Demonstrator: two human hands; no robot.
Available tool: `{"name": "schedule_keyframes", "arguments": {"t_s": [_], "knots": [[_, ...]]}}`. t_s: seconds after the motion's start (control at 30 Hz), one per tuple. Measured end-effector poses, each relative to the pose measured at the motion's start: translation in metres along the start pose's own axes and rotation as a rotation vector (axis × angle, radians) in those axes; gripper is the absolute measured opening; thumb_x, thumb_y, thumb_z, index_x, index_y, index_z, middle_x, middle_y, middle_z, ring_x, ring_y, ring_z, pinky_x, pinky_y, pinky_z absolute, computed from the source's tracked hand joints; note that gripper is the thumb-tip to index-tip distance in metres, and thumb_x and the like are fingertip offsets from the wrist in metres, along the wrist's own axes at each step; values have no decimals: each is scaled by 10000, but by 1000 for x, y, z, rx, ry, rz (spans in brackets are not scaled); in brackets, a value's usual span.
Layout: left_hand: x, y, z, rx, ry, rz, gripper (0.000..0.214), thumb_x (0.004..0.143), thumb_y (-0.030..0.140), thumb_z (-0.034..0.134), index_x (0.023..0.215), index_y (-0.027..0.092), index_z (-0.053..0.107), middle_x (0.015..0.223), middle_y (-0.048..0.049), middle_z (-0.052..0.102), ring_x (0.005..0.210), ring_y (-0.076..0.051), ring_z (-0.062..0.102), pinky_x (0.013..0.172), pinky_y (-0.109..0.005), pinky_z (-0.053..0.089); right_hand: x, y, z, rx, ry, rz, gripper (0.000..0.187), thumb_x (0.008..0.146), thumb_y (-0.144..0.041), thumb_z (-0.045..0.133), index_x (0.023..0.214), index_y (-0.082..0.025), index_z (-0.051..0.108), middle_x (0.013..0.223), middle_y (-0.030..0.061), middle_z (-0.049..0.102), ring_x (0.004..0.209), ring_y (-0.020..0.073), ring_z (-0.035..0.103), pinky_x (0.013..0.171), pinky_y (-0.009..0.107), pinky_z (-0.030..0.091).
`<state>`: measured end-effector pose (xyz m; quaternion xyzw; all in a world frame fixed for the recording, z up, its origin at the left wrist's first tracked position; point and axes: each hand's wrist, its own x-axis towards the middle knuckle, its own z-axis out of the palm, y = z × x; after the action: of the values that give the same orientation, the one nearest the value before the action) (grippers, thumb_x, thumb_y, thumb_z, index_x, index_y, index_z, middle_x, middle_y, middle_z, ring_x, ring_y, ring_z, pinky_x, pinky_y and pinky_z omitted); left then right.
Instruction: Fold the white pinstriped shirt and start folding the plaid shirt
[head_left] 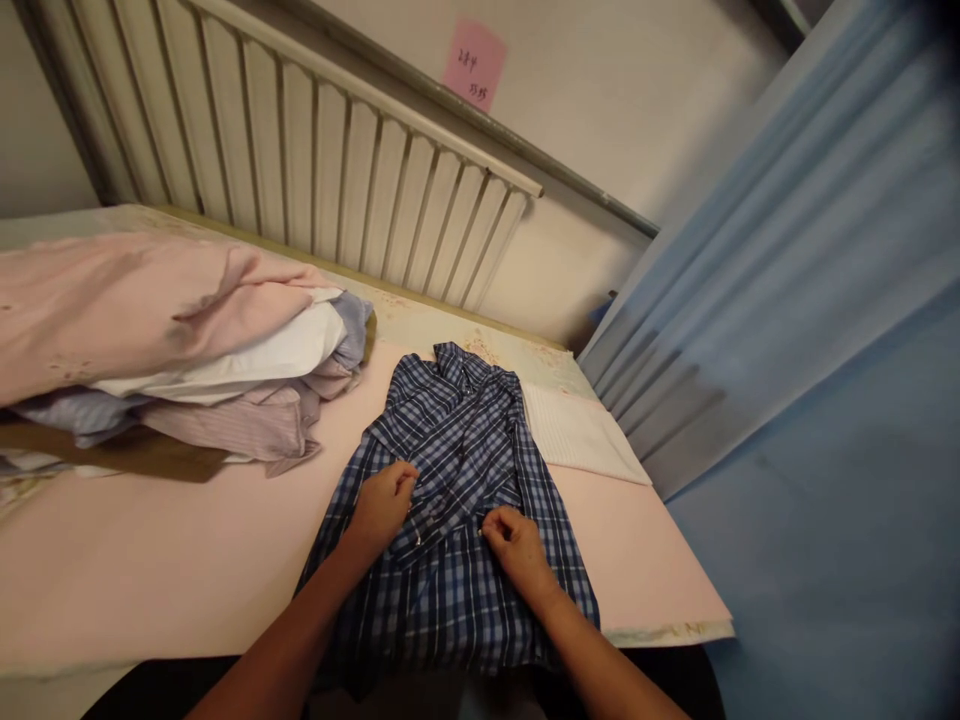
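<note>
A blue plaid shirt (480, 450) lies on the table with its collar at the far end and its hem over the near edge. One sleeve appears to be folded slantwise across its front. My left hand (384, 505) is closed at the left side of the shirt, fingers curled against the fabric. To the right, my right hand (516, 548) pinches the plaid cloth between thumb and fingers, near the middle of the shirt. The fingertips of both hands are partly hidden.
A pile of clothes (172, 310) in pink, white and striped cloth lies at the left. A folded white cloth (589, 435) sits right of the shirt on the pink-covered table (135, 570). Behind stands a radiator (315, 150); a blue curtain (810, 300) hangs at the right.
</note>
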<state>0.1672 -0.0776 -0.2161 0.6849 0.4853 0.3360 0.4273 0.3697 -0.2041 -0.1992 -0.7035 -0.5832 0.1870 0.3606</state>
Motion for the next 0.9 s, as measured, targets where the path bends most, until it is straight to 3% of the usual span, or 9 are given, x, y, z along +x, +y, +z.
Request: {"name": "schedule_keyframes", "arguments": {"t_s": [0.1,0.23,0.37,0.47,0.53,0.7,0.8,0.9], "knots": [[1,-1,-2,4,25,-7,230,817,280,410,874,212,621,666,28,632,579,-127,610,578,-233,453,-7,-24,8,-39,50,-95,134,800,-129,521,705,-198,584,694,-16,559,666,131,519,637,242,381],[3,-1,-11,20,71,22,250,831,277,382,897,213,615,715,20,652,588,-129,611,582,-242,457,-9,-56,20,-29,-25,-241,151,831,-108,498,775,-205,600,769,-6,592,746,127,553,695,235,394],[4,-3,-30,166,273,92,256,846,264,365,913,206,605,882,-33,665,823,-177,631,772,-297,479,17,-69,26,3,-58,-274,156,813,-101,507,765,-201,617,749,-14,612,725,118,563,680,222,401],[6,-6,-47,332,415,77,250,829,238,394,950,171,603,1012,-92,637,999,-227,573,924,-354,431,61,-73,29,6,-44,-235,156,796,-128,512,717,-199,626,690,-23,619,669,116,566,640,214,413],[7,-9,-56,433,410,18,287,824,236,412,1015,129,596,1067,-132,620,1065,-256,538,977,-385,393,101,-76,35,-24,-55,-150,155,788,-154,518,701,-201,636,640,-33,616,612,113,567,603,208,426],[11,-14,-68,408,187,-206,393,859,280,391,1191,110,516,1138,-153,619,1055,-246,574,901,-357,421,219,-83,63,-132,-45,-3,174,791,-169,507,719,-188,664,599,-28,640,529,111,587,559,206,444],[13,-13,-72,330,62,-271,321,867,300,381,1110,169,544,1087,-116,655,999,-235,610,837,-338,427,281,-83,84,-218,2,35,160,791,-194,538,721,-176,680,675,23,686,665,149,641,654,231,460],[13,-11,-74,289,8,-310,271,863,299,377,1034,197,560,1043,-98,673,991,-235,616,825,-335,420,325,-79,105,-292,27,70,199,818,-286,566,763,-140,689,815,113,711,823,208,654,728,271,467]]}}
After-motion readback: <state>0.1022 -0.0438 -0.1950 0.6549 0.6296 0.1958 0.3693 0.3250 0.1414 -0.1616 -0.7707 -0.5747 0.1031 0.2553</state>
